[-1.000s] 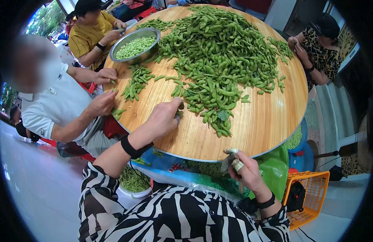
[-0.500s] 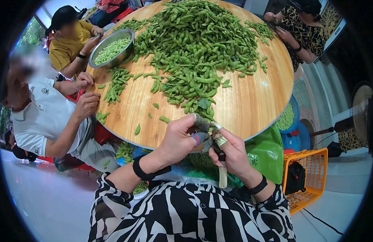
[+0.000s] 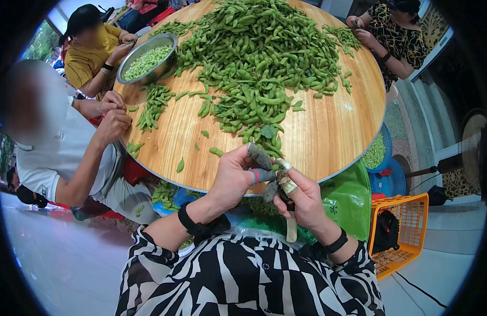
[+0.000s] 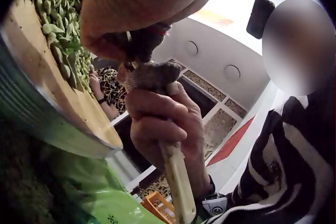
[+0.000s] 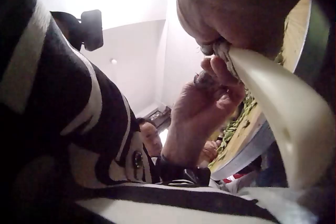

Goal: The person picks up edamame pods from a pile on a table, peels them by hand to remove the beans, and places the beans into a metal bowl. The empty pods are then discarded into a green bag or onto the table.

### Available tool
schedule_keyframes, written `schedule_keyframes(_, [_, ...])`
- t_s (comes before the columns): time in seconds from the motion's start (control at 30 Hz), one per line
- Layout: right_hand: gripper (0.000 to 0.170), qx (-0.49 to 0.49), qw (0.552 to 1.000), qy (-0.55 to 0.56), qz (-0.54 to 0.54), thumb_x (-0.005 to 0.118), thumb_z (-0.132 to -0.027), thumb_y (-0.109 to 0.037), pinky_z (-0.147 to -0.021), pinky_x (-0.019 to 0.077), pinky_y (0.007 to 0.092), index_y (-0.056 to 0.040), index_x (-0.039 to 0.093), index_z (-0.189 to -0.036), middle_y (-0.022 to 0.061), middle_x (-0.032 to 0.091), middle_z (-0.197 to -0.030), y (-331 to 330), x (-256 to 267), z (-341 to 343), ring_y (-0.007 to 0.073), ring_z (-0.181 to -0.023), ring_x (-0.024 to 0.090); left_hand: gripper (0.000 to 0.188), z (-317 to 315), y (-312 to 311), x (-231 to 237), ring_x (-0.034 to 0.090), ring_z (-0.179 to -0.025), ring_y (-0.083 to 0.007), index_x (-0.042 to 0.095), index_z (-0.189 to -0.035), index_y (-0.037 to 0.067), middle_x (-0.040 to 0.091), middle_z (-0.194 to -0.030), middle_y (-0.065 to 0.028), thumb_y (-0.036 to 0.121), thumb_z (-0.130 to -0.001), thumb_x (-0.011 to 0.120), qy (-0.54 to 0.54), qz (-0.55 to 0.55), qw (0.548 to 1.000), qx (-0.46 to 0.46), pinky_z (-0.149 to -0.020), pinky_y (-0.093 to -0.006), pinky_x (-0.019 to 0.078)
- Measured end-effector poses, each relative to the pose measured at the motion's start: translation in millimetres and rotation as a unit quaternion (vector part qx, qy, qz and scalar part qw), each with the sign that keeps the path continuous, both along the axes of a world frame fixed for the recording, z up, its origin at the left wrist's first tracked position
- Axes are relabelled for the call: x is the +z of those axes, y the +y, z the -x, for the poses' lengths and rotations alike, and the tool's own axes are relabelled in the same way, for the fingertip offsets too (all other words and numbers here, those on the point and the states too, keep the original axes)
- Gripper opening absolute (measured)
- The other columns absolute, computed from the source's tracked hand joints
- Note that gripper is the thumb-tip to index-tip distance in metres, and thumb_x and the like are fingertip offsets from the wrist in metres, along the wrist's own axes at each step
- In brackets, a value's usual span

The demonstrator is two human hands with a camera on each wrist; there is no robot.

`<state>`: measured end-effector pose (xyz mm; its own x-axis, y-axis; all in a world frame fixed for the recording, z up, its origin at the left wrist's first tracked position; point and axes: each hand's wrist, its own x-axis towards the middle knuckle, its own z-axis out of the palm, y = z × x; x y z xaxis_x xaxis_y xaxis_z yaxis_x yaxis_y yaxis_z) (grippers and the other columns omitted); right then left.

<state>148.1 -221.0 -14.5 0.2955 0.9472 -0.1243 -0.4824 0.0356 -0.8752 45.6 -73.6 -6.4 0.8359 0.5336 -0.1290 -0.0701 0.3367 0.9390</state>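
Note:
In front of my chest, over the table's near edge, my two hands meet. My left hand [image 3: 235,171], with grey cloth covers on its fingertips, pinches a green soybean pod [image 3: 275,167], mostly hidden by the fingers. Curled around a tool with a long pale handle [image 3: 291,230] is my right hand [image 3: 304,197], its thumb and finger also wrapped. The handle sticks out below the right fist, seen in the left wrist view as a cream handle [image 4: 179,187]; the tool's working end is hidden. Beyond the hands, a big heap of soybean pods [image 3: 264,58] covers the round wooden table [image 3: 327,142].
A metal bowl [image 3: 167,63] of shelled beans stands at the table's far left. People sit left and right, hands at the rim. Below right are a green bag [image 3: 348,203], blue basins [image 3: 388,176] and an orange crate [image 3: 412,231]. A few loose pods lie left of my hands.
My left hand has come from the pods on the table back to my right hand, which has risen slightly to meet it. Over the last half second both stay together, fingers shifting a little.

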Motion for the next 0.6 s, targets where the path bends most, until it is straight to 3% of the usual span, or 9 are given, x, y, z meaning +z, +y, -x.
schedule_keyframes(0.3, [0.038, -0.024, 0.994, -0.099, 0.038, 0.046, -0.097, -0.009, -0.042, 0.0322, 0.0184, -0.0005, 0.047, -0.134, -0.0007, 0.05, -0.069, 0.5, 0.7, -3.1, 0.0043, -0.048, 0.041, 0.022, 3.0, 1.4, -4.1, 0.059, -0.075, -0.0097, 0.057, -0.086, 0.003, 0.061, -0.083, -0.001, -0.01, -0.072, 0.068, 0.009, -0.022, 1.0, 0.0, -0.07, -0.0241, 0.0501])
schedule_keyframes(0.37, [0.037, -0.016, 0.998, -0.061, 0.029, 0.047, -0.096, -0.008, -0.042, 0.0321, 0.0188, -0.0004, 0.049, -0.132, -0.0005, 0.051, -0.07, -1.9, -3.9, -6.2, 0.0043, -0.048, 0.041, 0.023, 2.6, 2.3, -6.8, 0.061, -0.077, -0.011, 0.057, -0.088, 0.004, 0.062, -0.085, -0.0014, -0.009, -0.072, 0.068, -0.021, 0.11, 0.993, -0.034, -0.074, -0.0256, 0.0515])
schedule_keyframes(0.47, [0.038, 0.023, 0.999, 0.013, 0.023, 0.047, -0.095, -0.006, -0.042, 0.0324, 0.0196, -0.0002, 0.048, -0.132, 0.0001, 0.052, -0.071, -7.6, -1.1, -11.9, 0.0049, -0.048, 0.041, 0.022, 6.6, 3.5, -8.0, 0.064, -0.081, -0.0146, 0.057, -0.093, 0.004, 0.065, -0.089, -0.0069, -0.009, -0.076, 0.063, -0.01, 0.203, 0.976, -0.074, -0.075, -0.0301, 0.055])
schedule_keyframes(0.6, [0.035, 0.046, 0.998, 0.053, 0.0, 0.048, -0.095, -0.011, -0.042, 0.0311, 0.0192, 0.0023, 0.051, -0.127, 0.0035, 0.057, -0.075, -11.8, 4.7, -15.1, 0.0062, -0.046, 0.04, 0.02, 3.8, 2.8, -3.9, 0.065, -0.081, -0.0152, 0.056, -0.091, 0.005, 0.064, -0.089, -0.0069, -0.006, -0.077, 0.065, -0.027, 0.29, 0.95, -0.112, -0.073, -0.0313, 0.0559])
